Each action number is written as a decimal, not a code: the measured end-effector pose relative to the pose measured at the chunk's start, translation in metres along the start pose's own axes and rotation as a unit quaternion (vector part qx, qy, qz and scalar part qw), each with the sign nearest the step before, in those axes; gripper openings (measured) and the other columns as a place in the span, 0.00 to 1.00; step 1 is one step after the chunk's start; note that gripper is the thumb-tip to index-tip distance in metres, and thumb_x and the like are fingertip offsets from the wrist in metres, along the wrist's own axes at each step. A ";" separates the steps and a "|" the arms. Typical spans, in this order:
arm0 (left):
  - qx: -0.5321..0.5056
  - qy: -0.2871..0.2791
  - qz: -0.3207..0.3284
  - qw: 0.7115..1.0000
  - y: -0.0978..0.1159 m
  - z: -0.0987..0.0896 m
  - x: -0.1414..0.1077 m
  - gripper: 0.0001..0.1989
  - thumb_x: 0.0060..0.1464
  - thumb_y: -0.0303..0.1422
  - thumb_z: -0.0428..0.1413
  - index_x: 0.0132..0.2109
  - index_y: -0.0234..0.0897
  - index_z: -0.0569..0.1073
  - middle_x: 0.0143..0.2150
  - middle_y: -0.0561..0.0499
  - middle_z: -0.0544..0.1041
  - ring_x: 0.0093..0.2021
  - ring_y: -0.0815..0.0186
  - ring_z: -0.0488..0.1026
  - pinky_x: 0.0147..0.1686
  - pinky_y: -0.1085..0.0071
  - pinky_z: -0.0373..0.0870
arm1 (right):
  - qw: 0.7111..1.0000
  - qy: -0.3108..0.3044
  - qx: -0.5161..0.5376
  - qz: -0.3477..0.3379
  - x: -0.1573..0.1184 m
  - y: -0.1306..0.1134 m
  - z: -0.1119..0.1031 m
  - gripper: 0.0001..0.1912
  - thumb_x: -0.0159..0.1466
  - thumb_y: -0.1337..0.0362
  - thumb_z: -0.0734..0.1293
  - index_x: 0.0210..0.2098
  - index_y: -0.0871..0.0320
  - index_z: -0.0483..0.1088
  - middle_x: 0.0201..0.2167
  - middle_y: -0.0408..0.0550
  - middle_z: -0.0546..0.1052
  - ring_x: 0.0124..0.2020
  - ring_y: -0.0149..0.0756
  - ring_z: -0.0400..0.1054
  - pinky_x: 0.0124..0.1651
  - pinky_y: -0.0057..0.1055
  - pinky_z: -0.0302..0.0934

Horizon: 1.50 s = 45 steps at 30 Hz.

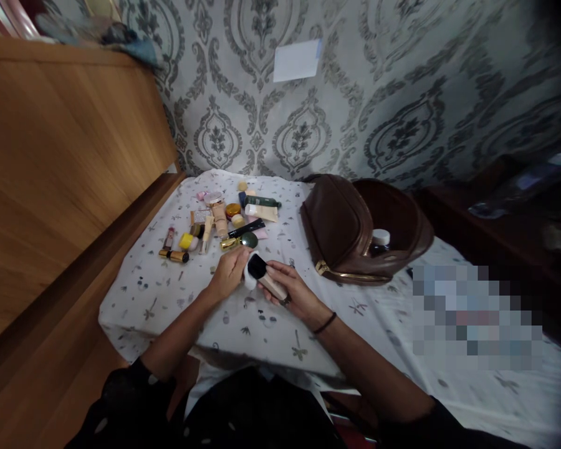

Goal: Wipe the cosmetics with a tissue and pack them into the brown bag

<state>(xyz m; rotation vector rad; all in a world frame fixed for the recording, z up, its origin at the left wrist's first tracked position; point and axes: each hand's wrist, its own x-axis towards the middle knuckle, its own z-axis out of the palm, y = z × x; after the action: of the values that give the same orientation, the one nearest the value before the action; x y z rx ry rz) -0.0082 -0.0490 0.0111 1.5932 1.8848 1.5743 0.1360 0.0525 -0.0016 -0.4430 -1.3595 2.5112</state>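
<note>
My right hand [292, 290] is closed around a beige bottle with a black cap [273, 286]; my left hand [229, 272] grips a crumpled white cloth [251, 272] against the cap. Just beyond my hands lie mixed cosmetics [219, 219]; to their right sits an open brown leather bag [339, 218].

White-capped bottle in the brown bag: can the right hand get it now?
Probably not directly: the right hand holds a black-capped bottle. The bag is open, though, with the white cap exposed.
</note>
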 end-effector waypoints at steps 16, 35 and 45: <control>0.106 -0.046 0.015 0.993 -0.004 0.004 -0.007 0.16 0.62 0.44 0.52 0.49 0.38 0.69 0.42 0.46 0.74 0.42 0.59 0.71 0.44 0.65 0.68 | 0.995 0.040 -0.078 -0.052 -0.003 0.001 0.004 0.21 0.55 0.46 0.73 0.28 0.58 0.71 0.16 0.38 0.66 0.14 0.25 0.56 0.15 0.23 0.54; 0.229 0.076 0.105 0.965 -0.009 0.009 -0.010 0.19 0.66 0.43 0.47 0.54 0.39 0.73 0.45 0.44 0.69 0.47 0.60 0.70 0.47 0.65 0.70 | 0.999 0.021 -0.022 -0.029 -0.001 0.005 0.005 0.14 0.52 0.57 0.77 0.30 0.60 0.74 0.22 0.39 0.68 0.21 0.25 0.58 0.24 0.23 0.59; 0.263 0.003 0.187 0.947 0.000 0.017 -0.019 0.20 0.67 0.33 0.44 0.62 0.40 0.69 0.53 0.40 0.65 0.51 0.58 0.68 0.47 0.64 0.72 | 0.994 0.051 0.083 -0.049 0.001 0.000 0.003 0.14 0.49 0.61 0.78 0.32 0.60 0.77 0.26 0.43 0.75 0.29 0.29 0.67 0.30 0.23 0.64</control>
<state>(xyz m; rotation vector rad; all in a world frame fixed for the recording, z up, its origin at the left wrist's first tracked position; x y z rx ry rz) 0.0119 -0.0547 -0.0042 2.2806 2.2372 1.2452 0.1334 0.0504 0.0001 -0.4521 -1.0978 2.4597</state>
